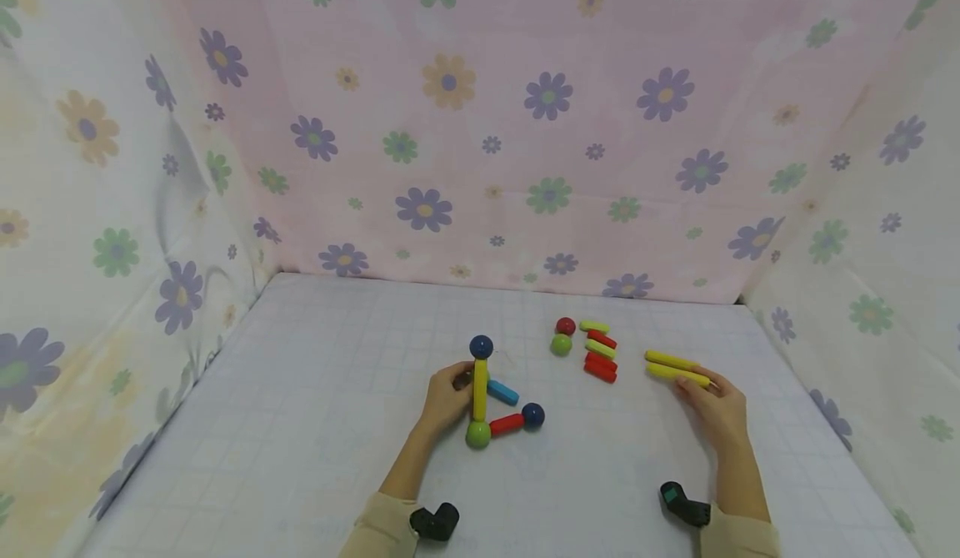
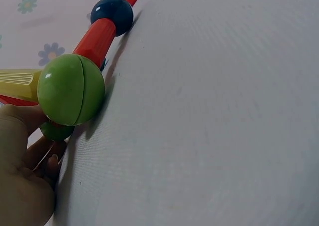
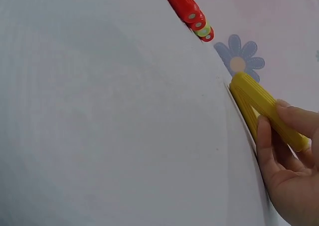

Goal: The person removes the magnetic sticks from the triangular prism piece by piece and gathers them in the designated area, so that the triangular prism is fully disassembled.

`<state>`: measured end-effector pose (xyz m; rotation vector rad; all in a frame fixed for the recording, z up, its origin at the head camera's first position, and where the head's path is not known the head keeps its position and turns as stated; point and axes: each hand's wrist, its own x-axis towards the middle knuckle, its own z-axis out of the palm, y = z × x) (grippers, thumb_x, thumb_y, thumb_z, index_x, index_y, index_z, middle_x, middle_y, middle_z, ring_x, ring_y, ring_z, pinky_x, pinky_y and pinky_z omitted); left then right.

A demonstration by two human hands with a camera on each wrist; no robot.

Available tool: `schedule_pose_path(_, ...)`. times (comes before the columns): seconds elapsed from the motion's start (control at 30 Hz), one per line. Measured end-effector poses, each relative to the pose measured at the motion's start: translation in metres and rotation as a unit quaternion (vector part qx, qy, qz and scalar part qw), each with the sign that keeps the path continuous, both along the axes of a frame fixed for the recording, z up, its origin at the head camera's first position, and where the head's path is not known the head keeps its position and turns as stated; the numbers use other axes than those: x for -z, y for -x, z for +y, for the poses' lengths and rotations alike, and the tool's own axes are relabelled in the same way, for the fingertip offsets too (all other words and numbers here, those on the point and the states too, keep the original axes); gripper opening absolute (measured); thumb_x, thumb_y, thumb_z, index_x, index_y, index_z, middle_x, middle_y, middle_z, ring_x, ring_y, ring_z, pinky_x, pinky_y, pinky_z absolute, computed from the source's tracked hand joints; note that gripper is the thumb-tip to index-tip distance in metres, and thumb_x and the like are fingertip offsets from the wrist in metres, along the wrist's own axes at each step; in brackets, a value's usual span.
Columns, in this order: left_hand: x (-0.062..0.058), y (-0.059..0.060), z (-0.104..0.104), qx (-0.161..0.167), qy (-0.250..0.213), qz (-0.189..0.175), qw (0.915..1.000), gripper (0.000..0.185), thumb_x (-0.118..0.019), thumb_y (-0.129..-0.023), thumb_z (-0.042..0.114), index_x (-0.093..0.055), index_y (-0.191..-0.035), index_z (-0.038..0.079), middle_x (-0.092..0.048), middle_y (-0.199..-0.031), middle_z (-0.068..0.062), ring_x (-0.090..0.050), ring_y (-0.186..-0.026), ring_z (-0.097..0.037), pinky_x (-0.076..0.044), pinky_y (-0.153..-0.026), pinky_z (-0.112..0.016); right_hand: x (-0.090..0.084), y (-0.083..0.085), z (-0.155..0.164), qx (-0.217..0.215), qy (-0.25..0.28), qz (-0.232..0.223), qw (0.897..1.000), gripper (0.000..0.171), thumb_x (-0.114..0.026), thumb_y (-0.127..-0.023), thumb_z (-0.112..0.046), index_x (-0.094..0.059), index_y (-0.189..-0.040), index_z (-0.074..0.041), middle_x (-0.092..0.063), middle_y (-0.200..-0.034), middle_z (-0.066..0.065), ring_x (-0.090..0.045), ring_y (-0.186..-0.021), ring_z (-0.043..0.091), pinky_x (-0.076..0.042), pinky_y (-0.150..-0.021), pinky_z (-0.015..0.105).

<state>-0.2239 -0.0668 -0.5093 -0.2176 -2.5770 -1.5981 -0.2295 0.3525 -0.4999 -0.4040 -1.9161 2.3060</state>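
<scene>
My left hand [image 1: 447, 398] grips a magnetic stick-and-ball structure at its left side. A yellow stick [image 1: 480, 391] stands upright there between a dark blue ball [image 1: 482, 346] on top and a green ball [image 1: 478, 434] at the base. From that green ball a red stick [image 1: 507, 424] runs to another dark blue ball [image 1: 533, 414], and a light blue stick [image 1: 503, 392] lies behind. In the right wrist view, my right hand [image 3: 294, 171] pinches a yellow magnetic stick [image 3: 269, 111] between thumb and fingers. Close beside it is a second yellow stick [image 3: 243, 109].
Further back on the white table [image 1: 337, 358] lie a red ball [image 1: 566, 326], a loose green ball [image 1: 561, 344] and a row of short red and yellow-green sticks [image 1: 600, 349]. Flowered cloth [image 1: 495, 166] walls the back and both sides.
</scene>
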Motion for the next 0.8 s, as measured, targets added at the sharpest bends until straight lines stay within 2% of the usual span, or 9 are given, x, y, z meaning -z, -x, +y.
schedule_pose_path(0.2,0.0019,0.0007,-0.0003,0.002,-0.001,0.006,1.0,0.033,-0.059,-0.087,0.004,-0.06,-0.119,-0.004,-0.063,-0.114,-0.019,-0.059,-0.098,-0.029,-0.049,-0.088,-0.042,-0.001,0.0043,0.0004,0.03,-0.039,-0.063,0.997,0.056,-0.072,-0.083,-0.014,-0.044,-0.129,0.0,-0.061,-0.082,-0.016,-0.064,-0.075,0.0,-0.052,-0.071,0.016)
schedule_pose_path(0.37,0.0037,0.0015,-0.0001,0.003,-0.007,0.009,0.9999,0.033,-0.059,-0.086,0.003,-0.06,-0.118,-0.005,-0.063,-0.114,-0.019,-0.06,-0.098,-0.029,-0.049,-0.088,-0.042,-0.0005,0.0059,-0.0002,0.041,-0.081,-0.09,0.992,0.063,-0.067,-0.087,-0.019,-0.039,-0.137,0.004,-0.055,-0.09,-0.013,-0.063,-0.074,-0.002,-0.051,-0.071,0.013)
schedule_pose_path(0.5,0.0043,0.0016,0.0,0.004,-0.004,0.016,0.9999,0.033,-0.059,-0.085,0.001,-0.06,-0.118,-0.005,-0.064,-0.113,-0.019,-0.06,-0.096,-0.028,-0.05,-0.085,-0.04,-0.0015,0.0079,-0.0019,0.077,-0.067,-0.093,0.99,0.058,-0.067,-0.087,-0.017,-0.041,-0.136,-0.001,-0.049,-0.099,-0.004,-0.063,-0.071,-0.001,-0.051,-0.07,0.014)
schedule_pose_path(0.57,0.0046,0.0014,0.0,0.005,-0.003,0.018,0.9998,0.033,-0.059,-0.085,0.001,-0.06,-0.117,-0.006,-0.064,-0.112,-0.019,-0.06,-0.095,-0.028,-0.05,-0.085,-0.04,-0.0026,0.0084,-0.0032,0.101,-0.046,-0.087,0.99,0.054,-0.066,-0.086,-0.013,-0.043,-0.134,-0.001,-0.049,-0.098,-0.003,-0.063,-0.069,0.0,-0.052,-0.07,0.015)
schedule_pose_path(0.7,0.0049,0.001,-0.0001,0.005,-0.004,0.018,0.9998,0.033,-0.06,-0.085,0.001,-0.06,-0.117,-0.006,-0.064,-0.112,-0.02,-0.06,-0.095,-0.029,-0.05,-0.085,-0.041,-0.004,0.0081,-0.0052,0.13,-0.016,-0.075,0.988,0.043,-0.067,-0.084,-0.005,-0.051,-0.123,-0.002,-0.053,-0.091,-0.007,-0.064,-0.066,0.001,-0.052,-0.069,0.016)
schedule_pose_path(0.8,0.0046,0.0009,0.0001,0.006,-0.004,0.014,0.9999,0.033,-0.06,-0.086,0.002,-0.06,-0.118,-0.006,-0.064,-0.112,-0.019,-0.059,-0.096,-0.029,-0.05,-0.086,-0.041,-0.0041,0.0072,-0.0066,0.138,-0.018,-0.075,0.988,0.034,-0.067,-0.084,-0.005,-0.054,-0.116,-0.004,-0.054,-0.088,-0.009,-0.063,-0.067,-0.001,-0.052,-0.069,0.016)
